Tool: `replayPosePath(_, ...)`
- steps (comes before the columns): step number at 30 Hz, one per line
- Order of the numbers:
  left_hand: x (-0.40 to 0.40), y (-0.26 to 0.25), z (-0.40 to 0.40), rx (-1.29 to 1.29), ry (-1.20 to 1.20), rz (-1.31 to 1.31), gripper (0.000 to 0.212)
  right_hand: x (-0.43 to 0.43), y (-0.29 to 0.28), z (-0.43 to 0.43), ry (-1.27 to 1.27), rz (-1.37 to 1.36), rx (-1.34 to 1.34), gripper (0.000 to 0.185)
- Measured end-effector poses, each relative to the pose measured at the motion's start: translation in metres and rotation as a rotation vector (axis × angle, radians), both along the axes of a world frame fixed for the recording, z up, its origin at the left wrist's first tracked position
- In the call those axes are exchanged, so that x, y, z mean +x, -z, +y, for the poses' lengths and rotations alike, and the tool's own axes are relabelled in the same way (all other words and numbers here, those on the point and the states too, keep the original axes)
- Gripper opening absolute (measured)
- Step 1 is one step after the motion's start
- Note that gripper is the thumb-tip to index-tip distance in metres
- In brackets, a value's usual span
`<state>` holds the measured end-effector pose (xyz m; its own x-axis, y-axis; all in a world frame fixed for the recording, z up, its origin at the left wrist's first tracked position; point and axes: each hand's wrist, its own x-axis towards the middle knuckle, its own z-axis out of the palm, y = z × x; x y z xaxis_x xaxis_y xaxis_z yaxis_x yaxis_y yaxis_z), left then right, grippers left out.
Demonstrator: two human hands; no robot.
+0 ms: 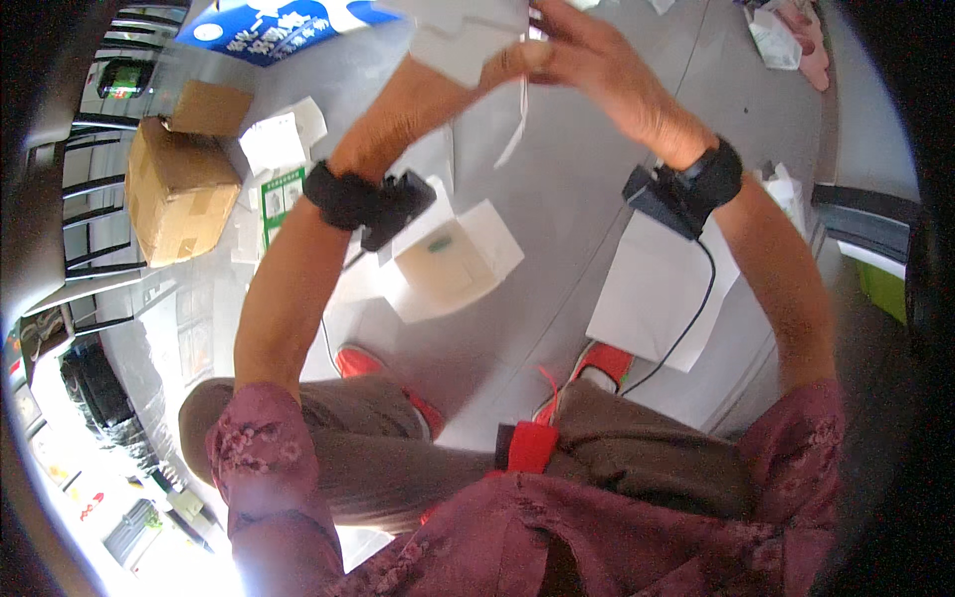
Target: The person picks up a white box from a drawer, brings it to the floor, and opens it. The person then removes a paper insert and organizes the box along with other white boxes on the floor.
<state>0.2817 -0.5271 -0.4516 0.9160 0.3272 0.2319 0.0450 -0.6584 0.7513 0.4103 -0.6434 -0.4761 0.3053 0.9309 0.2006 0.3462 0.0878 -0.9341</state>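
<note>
At the top of the head view, a pale cardboard piece (470,37), perhaps a box, is held up and cut off by the frame's edge. My left hand (440,80) grips it from the left, partly hidden behind it. At its right edge is my right hand (589,67), its fingertips close to those of the left; blur hides how they grip. A thin white strip (520,127) dangles below the fingertips. Beneath the hands, an open white carton (448,257) with a tan inside lies on the grey floor.
To the left, a brown cardboard box (183,194) stands beside a black rack (97,201). A blue printed box (283,30) is at the top left. On the floor lie a white sheet (656,287) and white packaging (283,138). A cable (705,291) trails from the right wrist device (686,186).
</note>
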Motion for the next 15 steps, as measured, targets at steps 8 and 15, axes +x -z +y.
replayPosePath(8, -0.001, 0.008, 0.003, -0.243, 0.065, -0.103, 0.049, 0.000, -0.013, 0.003, -0.063, -0.094, -0.104, 0.047)
replayPosePath(15, -0.002, 0.015, 0.001, -0.275, 0.057, 0.006, 0.051, 0.000, -0.021, 0.002, -0.108, 0.134, -0.162, 0.042)
